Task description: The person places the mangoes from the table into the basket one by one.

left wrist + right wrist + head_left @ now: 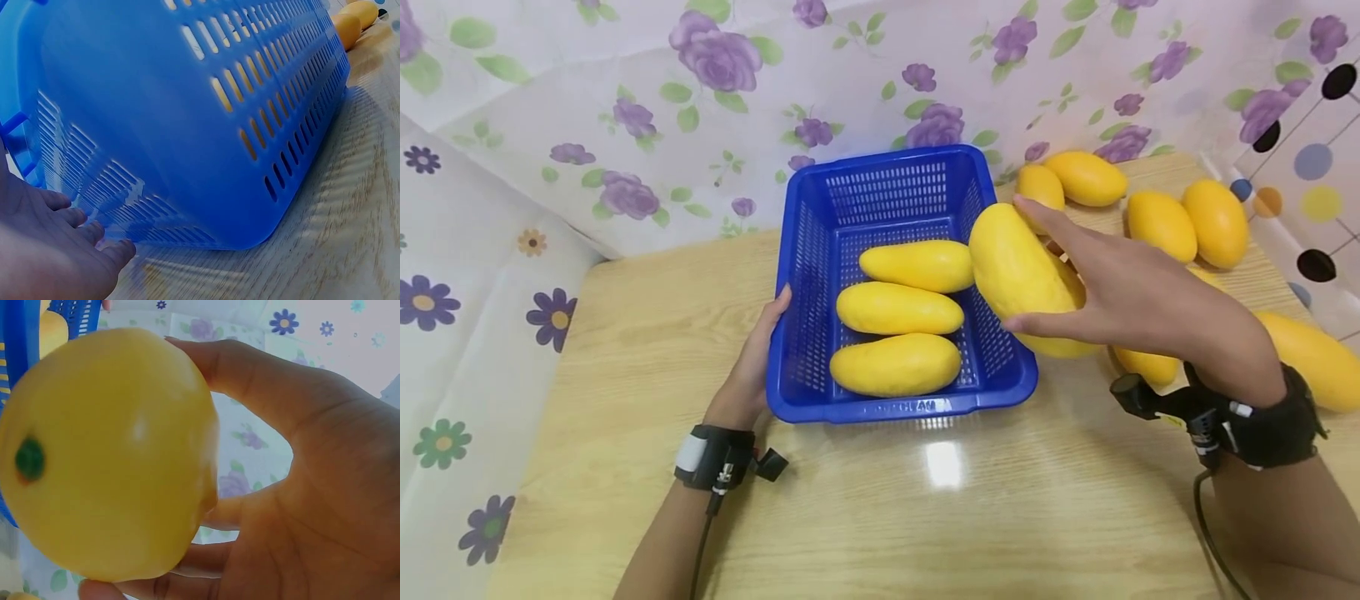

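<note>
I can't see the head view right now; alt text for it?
The right hand grips a yellow fruit at the right rim of a blue basket holding three more fruits in a row. The left hand touches the basket's left side; loose fruits lie on the table at right.

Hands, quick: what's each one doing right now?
Left hand: open, touching the blue basket.
Right hand: holding a large yellow fruit.

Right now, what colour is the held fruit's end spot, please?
The spot is dark green, clearest in the right wrist view.
</note>
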A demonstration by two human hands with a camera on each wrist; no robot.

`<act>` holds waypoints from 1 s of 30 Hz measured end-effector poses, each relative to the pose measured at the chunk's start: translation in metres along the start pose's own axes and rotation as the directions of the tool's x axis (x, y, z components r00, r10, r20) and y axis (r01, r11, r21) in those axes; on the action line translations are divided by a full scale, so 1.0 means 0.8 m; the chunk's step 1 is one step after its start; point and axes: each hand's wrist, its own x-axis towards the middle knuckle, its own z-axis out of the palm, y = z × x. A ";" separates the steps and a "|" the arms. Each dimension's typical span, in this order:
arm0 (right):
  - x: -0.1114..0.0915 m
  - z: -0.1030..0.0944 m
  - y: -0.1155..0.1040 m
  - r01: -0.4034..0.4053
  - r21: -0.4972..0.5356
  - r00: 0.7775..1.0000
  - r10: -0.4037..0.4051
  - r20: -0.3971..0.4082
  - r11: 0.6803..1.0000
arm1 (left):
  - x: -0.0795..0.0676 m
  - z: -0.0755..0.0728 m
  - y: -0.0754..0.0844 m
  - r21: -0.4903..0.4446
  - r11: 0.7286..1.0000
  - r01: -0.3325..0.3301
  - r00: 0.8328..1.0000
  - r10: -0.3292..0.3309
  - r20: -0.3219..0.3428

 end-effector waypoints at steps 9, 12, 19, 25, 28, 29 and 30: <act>0.002 0.009 -0.007 -0.011 0.073 0.998 0.016 -0.062 0.997 | 0.003 0.002 0.003 0.017 1.000 0.010 1.000 -0.010 0.013; 0.005 0.015 -0.013 0.009 0.091 0.997 -0.002 -0.073 0.996 | 0.002 0.003 0.003 0.013 1.000 0.019 1.000 -0.019 -0.006; 0.013 0.026 -0.027 0.025 0.152 0.997 -0.013 -0.077 0.988 | 0.001 0.003 0.003 0.009 1.000 0.005 1.000 -0.005 0.005; 0.020 0.041 -0.034 0.050 0.140 0.996 -0.039 -0.080 0.989 | -0.002 0.001 0.000 0.008 1.000 0.020 1.000 -0.020 -0.006; 0.023 0.047 -0.037 0.054 0.132 0.996 -0.044 -0.082 0.990 | -0.001 0.000 0.001 0.013 1.000 0.016 1.000 -0.016 -0.007; 0.023 0.049 -0.037 0.053 0.129 0.996 -0.043 -0.080 0.990 | -0.001 0.000 0.001 0.012 1.000 0.015 1.000 -0.015 -0.006; 0.024 0.052 -0.038 0.049 0.127 0.996 -0.039 -0.076 0.991 | -0.002 0.000 0.000 0.013 1.000 0.016 1.000 -0.016 -0.005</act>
